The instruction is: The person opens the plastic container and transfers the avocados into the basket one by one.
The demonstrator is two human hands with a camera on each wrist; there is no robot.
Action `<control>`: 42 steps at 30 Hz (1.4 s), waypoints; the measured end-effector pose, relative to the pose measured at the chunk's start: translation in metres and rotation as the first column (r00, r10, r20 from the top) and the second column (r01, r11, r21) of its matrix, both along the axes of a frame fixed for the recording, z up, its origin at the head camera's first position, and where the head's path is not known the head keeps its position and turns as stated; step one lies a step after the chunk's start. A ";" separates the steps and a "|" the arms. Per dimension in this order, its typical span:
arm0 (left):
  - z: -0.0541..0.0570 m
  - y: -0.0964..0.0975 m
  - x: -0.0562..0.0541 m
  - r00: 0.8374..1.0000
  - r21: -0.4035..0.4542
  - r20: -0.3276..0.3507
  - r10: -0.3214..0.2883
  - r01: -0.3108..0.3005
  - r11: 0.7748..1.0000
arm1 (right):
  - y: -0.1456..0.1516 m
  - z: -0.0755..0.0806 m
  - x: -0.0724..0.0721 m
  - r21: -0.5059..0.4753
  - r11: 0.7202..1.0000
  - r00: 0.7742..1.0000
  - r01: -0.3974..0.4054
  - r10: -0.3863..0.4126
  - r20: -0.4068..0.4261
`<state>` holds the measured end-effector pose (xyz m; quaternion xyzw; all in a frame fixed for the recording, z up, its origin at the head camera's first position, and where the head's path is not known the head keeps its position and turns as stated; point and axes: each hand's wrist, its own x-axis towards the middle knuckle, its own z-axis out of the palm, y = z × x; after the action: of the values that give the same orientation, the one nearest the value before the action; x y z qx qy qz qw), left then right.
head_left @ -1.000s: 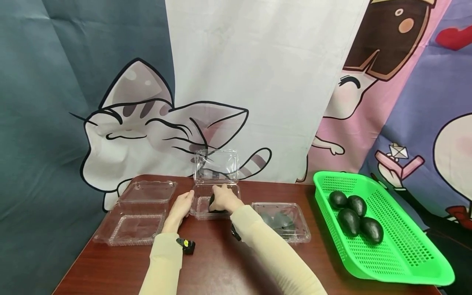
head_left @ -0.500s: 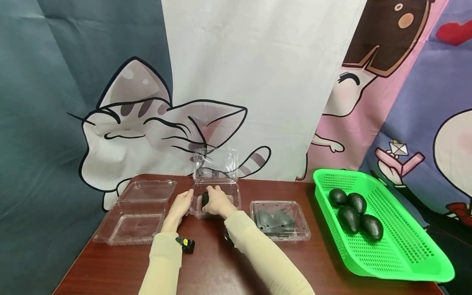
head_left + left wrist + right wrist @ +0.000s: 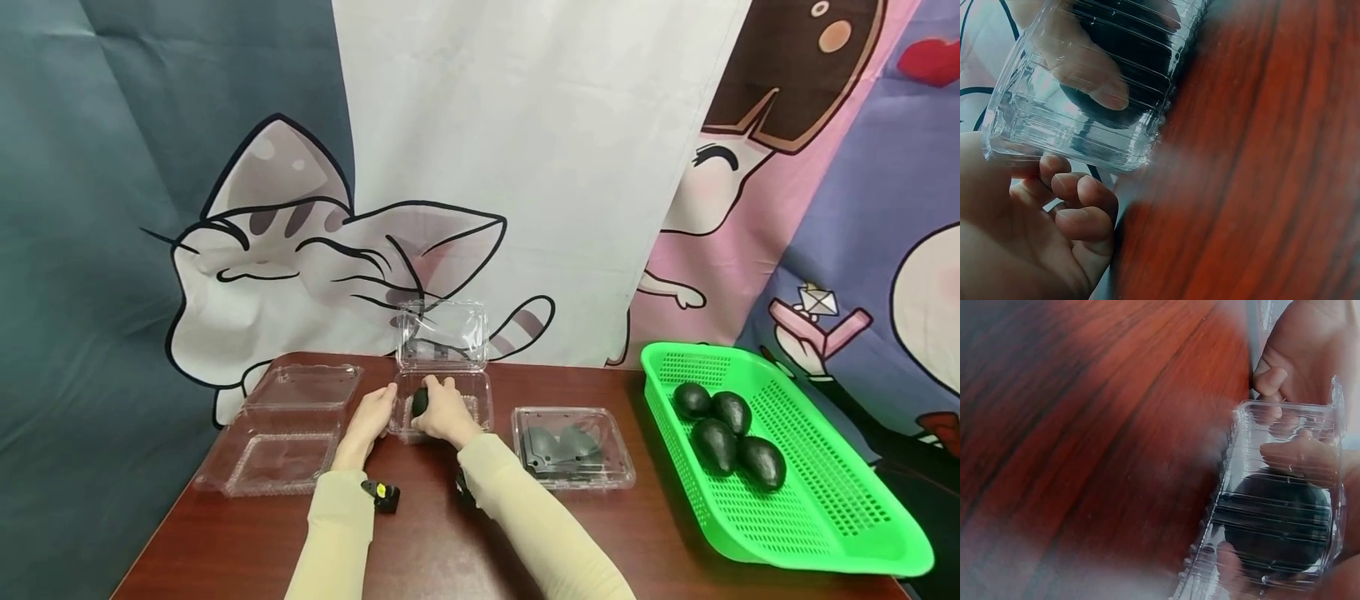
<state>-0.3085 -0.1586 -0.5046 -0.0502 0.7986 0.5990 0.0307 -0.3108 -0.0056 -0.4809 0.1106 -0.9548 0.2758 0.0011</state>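
Note:
My right hand (image 3: 444,412) grips a dark avocado (image 3: 419,402) inside the middle clear plastic container (image 3: 480,408), whose lid (image 3: 442,333) stands up behind it. Through the ribbed wall in the right wrist view, finger and thumb show on opposite sides of the avocado (image 3: 1279,519). My left hand (image 3: 372,414) holds the container's left end at the rim; its fingers (image 3: 1094,194) are curled against the outside of the wall in the left wrist view. Its thumb tip is hidden there.
A second clear container (image 3: 277,454) lies open at the left. To the right sits a closed container (image 3: 615,454) with dark rounded shapes inside. A green plastic basket (image 3: 847,533) with several avocados (image 3: 712,446) stands at the far right. A printed cloth (image 3: 555,167) hangs behind the table.
My right hand has moved slightly left inside the middle container with the avocado, mostly in the first half second. The left hand has stayed at the container's left end.

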 end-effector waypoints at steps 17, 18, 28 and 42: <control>-0.001 -0.001 -0.001 1.000 -0.006 0.008 -0.007 0.007 1.000 | 0.005 0.009 -0.002 -0.046 0.999 1.000 -0.012 0.011 -0.028; -0.001 -0.001 -0.001 1.000 -0.004 0.010 -0.006 0.006 1.000 | 0.005 0.011 -0.001 -0.054 0.998 0.999 -0.019 0.017 -0.029; -0.001 -0.003 -0.001 1.000 -0.002 0.020 -0.010 0.010 1.000 | 0.009 0.038 0.003 -0.050 0.994 0.991 -0.099 0.094 -0.096; -0.001 0.000 0.000 1.000 0.011 0.011 -0.004 0.004 1.000 | 0.045 0.087 0.004 0.034 0.975 0.958 -0.221 0.223 -0.177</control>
<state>-0.3090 -0.1587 -0.5052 -0.0517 0.7952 0.6031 0.0369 -0.3069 0.0396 -0.3935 0.2415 -0.9343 0.2563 0.0557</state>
